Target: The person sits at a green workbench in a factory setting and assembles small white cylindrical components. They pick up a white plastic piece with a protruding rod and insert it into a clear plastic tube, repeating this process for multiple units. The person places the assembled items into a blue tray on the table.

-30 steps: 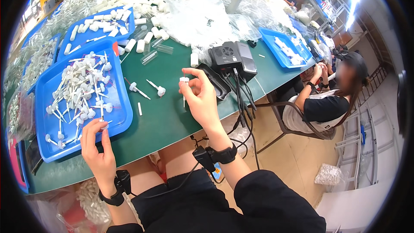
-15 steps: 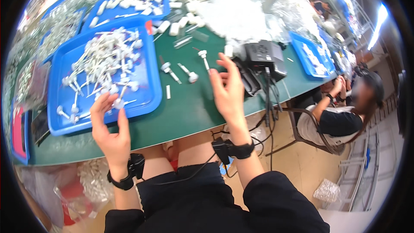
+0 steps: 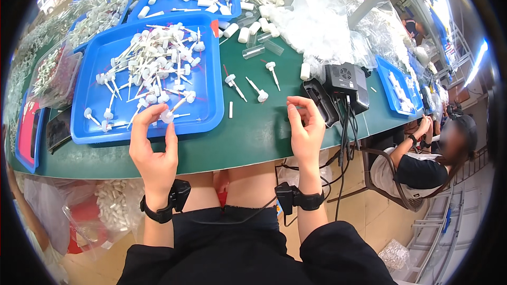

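Note:
My left hand [image 3: 154, 150] is over the front edge of a blue tray [image 3: 214, 111], thumb and fingers closed around the round white cap of a capped stick [image 3: 167, 116]. Beneath and behind it lies a heap of similar white-capped sticks [image 3: 158, 58], some with thin red tips. My right hand [image 3: 307, 132] hovers above the green tabletop, loosely curled with nothing visible in it. Between the hands and further back lie three separate capped sticks [image 3: 261, 94] and a short white tube [image 3: 231, 110].
A black device [image 3: 343, 82] with hanging cables stands right of my right hand, beside an open black case [image 3: 319, 100]. Behind are white cylinders [image 3: 244, 34], clear tubes [image 3: 253, 51] and plastic bags [image 3: 317, 21]. A phone [image 3: 59, 129] lies left of the tray. Another person [image 3: 417, 163] sits at the right.
The view has shifted, so the table sits further right in the picture. My right hand has drawn back from the loose capped sticks and its fingers have curled in. My left hand stays at the tray's front.

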A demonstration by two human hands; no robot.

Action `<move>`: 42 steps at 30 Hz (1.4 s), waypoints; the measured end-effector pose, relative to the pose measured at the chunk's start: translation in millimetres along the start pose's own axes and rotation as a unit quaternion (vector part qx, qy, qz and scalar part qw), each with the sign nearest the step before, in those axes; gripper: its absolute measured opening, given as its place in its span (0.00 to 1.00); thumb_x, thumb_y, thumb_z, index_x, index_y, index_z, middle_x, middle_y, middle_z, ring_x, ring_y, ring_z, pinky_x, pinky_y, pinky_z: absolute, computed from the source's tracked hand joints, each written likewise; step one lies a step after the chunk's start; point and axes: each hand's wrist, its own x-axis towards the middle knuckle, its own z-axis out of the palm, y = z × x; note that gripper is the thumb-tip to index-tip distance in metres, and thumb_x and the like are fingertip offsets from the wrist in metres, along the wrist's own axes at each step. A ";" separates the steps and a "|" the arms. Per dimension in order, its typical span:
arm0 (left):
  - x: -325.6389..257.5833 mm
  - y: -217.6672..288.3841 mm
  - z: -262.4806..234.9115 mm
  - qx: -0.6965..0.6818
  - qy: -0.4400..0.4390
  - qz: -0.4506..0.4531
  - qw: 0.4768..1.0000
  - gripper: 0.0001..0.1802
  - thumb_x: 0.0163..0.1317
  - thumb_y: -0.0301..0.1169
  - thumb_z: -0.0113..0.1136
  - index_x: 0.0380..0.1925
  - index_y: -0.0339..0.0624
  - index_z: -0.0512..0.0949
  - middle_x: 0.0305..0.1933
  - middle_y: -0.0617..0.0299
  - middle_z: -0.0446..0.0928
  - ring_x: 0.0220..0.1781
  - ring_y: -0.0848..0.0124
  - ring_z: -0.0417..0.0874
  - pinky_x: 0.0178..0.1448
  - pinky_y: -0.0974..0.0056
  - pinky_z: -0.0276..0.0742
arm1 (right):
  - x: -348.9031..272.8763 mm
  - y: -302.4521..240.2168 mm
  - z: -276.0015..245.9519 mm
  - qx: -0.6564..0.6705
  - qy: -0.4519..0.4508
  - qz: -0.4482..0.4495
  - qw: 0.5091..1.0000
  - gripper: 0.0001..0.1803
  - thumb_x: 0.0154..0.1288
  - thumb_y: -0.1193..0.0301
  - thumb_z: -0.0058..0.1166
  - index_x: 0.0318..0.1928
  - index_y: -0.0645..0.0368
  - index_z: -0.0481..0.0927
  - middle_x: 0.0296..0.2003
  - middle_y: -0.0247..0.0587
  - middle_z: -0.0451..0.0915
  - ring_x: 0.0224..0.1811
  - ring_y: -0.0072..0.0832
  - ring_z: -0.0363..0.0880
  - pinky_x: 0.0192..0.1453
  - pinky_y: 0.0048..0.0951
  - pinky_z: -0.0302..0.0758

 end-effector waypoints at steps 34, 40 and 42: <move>-3.6 -9.0 1.0 -0.050 -0.019 -0.003 0.999 0.11 0.64 0.18 0.44 0.45 0.32 0.72 0.55 0.49 0.71 0.58 0.63 0.70 0.64 0.62 0.60 | -3.1 4.2 19.4 -0.308 -0.048 -0.190 0.931 0.20 0.62 0.70 0.48 0.53 0.66 0.71 0.57 0.48 0.70 0.61 0.42 0.64 0.67 0.42 0.58; -4.8 -10.5 0.0 -0.074 -0.006 0.000 0.997 0.11 0.64 0.16 0.43 0.44 0.31 0.73 0.56 0.49 0.70 0.58 0.63 0.70 0.64 0.62 0.61 | -8.4 2.3 17.6 -0.229 0.007 -0.206 0.951 0.10 0.55 0.75 0.54 0.40 0.62 0.75 0.42 0.42 0.76 0.47 0.38 0.73 0.54 0.37 0.67; -4.1 -9.8 0.2 -0.072 -0.002 0.003 0.997 0.11 0.63 0.16 0.44 0.44 0.31 0.73 0.56 0.49 0.70 0.58 0.63 0.70 0.64 0.62 0.61 | -9.0 -0.1 15.9 -0.215 0.012 -0.204 0.955 0.08 0.53 0.76 0.55 0.36 0.61 0.75 0.36 0.40 0.75 0.42 0.37 0.74 0.49 0.36 0.69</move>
